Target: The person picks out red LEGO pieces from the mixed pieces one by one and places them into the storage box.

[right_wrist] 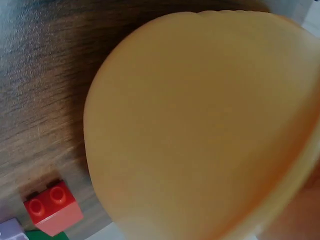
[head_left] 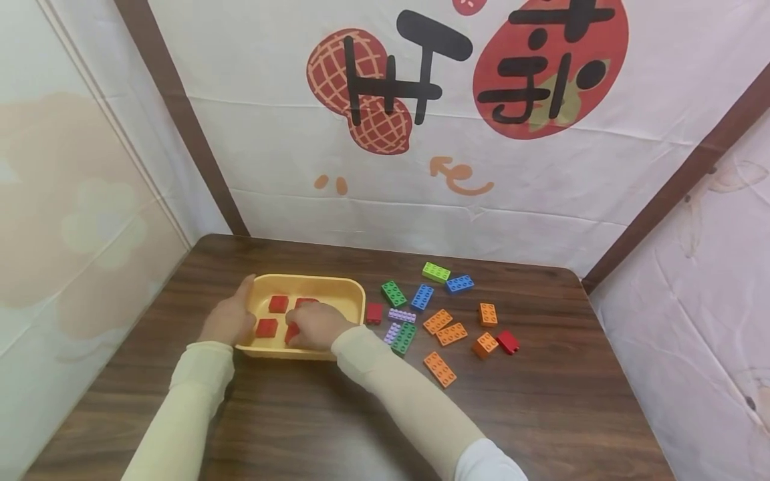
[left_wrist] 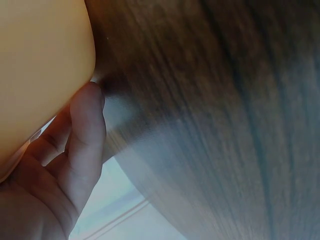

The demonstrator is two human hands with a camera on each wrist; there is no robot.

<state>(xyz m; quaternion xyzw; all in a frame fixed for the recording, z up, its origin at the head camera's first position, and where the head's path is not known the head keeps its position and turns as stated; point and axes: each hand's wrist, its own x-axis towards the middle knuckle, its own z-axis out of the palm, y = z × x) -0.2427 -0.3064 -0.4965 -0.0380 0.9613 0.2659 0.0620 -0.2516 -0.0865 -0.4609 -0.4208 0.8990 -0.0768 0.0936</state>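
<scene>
A yellow plastic bin (head_left: 303, 353) stands on the left part of the table, with several red toy bricks inside. My left hand (head_left: 231, 319) grips the bin's left side; in the left wrist view its fingers (left_wrist: 87, 112) lie along the outer wall. Reaching over the near rim, my right hand (head_left: 320, 325) is down in the bin and pinches a red brick (head_left: 291, 332), partly hidden by the fingers. Two red bricks (head_left: 267, 327) lie on the left of the bin floor, and another red brick (head_left: 307, 302) is just beyond the right hand.
Right of the bin, a loose red brick (head_left: 374, 313) lies close to its wall. Orange bricks (head_left: 440, 369), blue bricks (head_left: 422, 296), green bricks (head_left: 394, 293) and purple bricks (head_left: 402, 315) are scattered on the wooden table (head_left: 541, 414). A printed cloth (head_left: 445, 220) hangs behind the table.
</scene>
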